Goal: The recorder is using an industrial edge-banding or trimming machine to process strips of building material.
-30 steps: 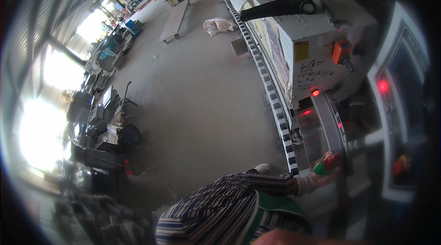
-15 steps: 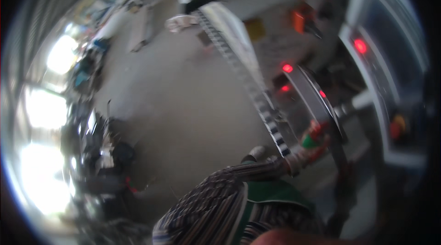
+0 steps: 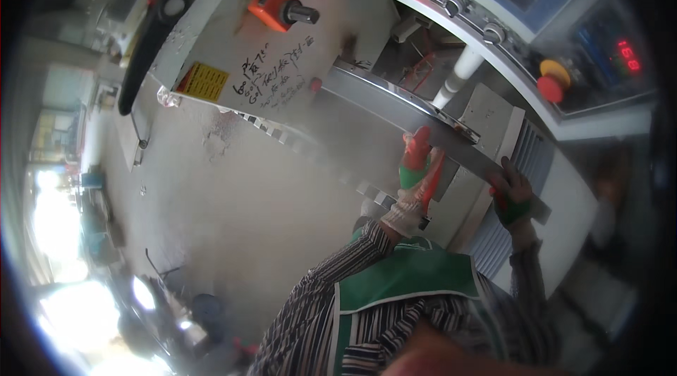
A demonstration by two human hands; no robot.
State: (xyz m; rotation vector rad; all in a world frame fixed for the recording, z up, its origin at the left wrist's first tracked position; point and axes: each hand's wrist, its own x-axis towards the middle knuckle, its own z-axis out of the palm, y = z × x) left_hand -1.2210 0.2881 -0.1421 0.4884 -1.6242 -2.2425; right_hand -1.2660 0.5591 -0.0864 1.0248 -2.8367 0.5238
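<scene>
A long grey metal strip (image 3: 462,156) slants from the machine down to the right, in front of me. My left hand (image 3: 416,168), in a white knitted glove with red and green coating, is at the strip's near edge, its fingertips closed against it; part of the grip is hidden. Farther along, near the strip's right end, my right hand (image 3: 512,196) grips it, thumb and fingers around the edge. This glove is red and green too. The strip's far end lies beside a bright metal bar (image 3: 405,97) of the machine.
A control panel (image 3: 486,30) with knobs, a lit red button and a yellow-red emergency stop (image 3: 553,81) stands at upper right. An orange box-shaped device (image 3: 273,5) and a yellow label (image 3: 202,82) sit on the grey machine body. A black handle (image 3: 148,44) juts out at upper left.
My view has swung toward the machine, and the blur has gone. The panel and strip now appear farther left and up. My right hand shows clearly on the strip.
</scene>
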